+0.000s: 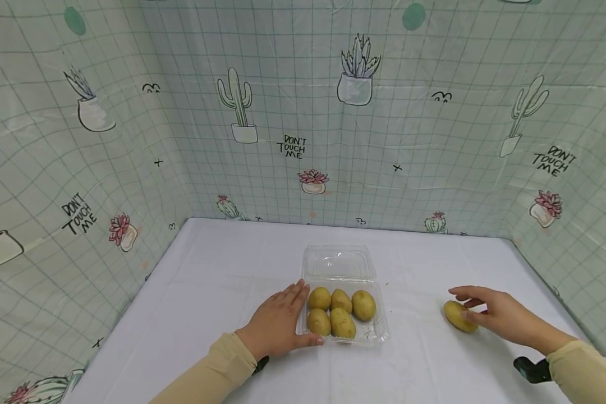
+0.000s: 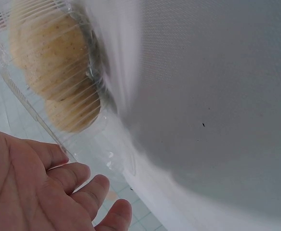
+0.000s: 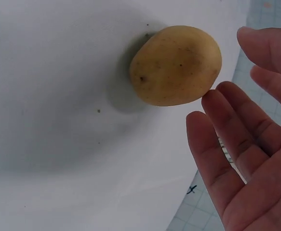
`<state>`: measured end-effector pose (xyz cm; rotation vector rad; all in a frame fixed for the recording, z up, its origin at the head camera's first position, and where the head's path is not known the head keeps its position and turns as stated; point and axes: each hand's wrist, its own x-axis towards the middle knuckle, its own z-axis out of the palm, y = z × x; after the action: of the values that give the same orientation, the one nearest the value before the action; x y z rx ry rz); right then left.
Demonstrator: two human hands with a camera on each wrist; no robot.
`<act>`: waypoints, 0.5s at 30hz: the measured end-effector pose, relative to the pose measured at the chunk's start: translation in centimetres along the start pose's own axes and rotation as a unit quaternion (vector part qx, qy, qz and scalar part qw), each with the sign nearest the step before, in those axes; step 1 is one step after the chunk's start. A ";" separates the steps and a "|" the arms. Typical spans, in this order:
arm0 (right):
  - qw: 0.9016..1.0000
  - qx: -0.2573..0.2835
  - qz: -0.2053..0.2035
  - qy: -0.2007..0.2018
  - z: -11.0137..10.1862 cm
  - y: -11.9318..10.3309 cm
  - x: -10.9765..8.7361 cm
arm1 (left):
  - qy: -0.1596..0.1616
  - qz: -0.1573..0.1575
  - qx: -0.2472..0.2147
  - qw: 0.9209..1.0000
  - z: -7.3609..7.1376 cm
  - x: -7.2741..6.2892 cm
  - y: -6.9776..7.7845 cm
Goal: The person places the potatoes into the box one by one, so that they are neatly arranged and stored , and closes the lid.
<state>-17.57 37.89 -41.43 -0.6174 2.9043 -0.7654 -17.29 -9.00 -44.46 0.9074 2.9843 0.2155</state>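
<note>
**Five potatoes (image 1: 363, 305) in box (image 1: 372, 332), one loose potato (image 1: 454, 313) at right hand (image 1: 502, 318)**

Box: thin clear plastic, rectangular, ribbed wall in left wrist view; lid (image 1: 339, 264) tipped back on far side. Potatoes inside: two left, two middle, one right; plastic floor shows at near right corner. Skins yellow-brown, round to oval, dark specks on the loose one.

Left hand (image 1: 278, 322): spread, fingers along box's left edge, thumb out at near edge.

Right hand: fingers loosely curved, thumb apart, around the loose potato. Right wrist view shows a gap between thumb and potato; a fingertip sits right at its edge, cannot tell if touching.

Table (image 1: 232, 258): white, a few dark crumbs. Loose potato lies on it, right of box and well apart, bare white surface between; right table edge past the hand. Two beige sleeves (image 1: 217, 365). Creased grid sheet (image 1: 293, 84) with cactus prints on three sides.
</note>
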 end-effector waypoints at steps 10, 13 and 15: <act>1.000 -0.020 -0.009 0.005 0.7 1.1 -0.2 | -0.003 0.003 0.002 1.000 -0.2 -0.1 0.0; 1.000 -0.004 -0.006 -0.018 0.7 1.3 -0.2 | -0.002 0.003 0.000 1.000 -0.2 -0.1 0.0; 0.999 0.010 0.000 -0.032 0.8 1.3 -0.2 | 0.000 0.003 -0.002 1.000 -0.1 -0.1 0.0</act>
<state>-17.74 38.67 -42.77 -0.6285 2.8347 -0.7587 -17.23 -9.03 -44.31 0.9168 2.9792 0.2224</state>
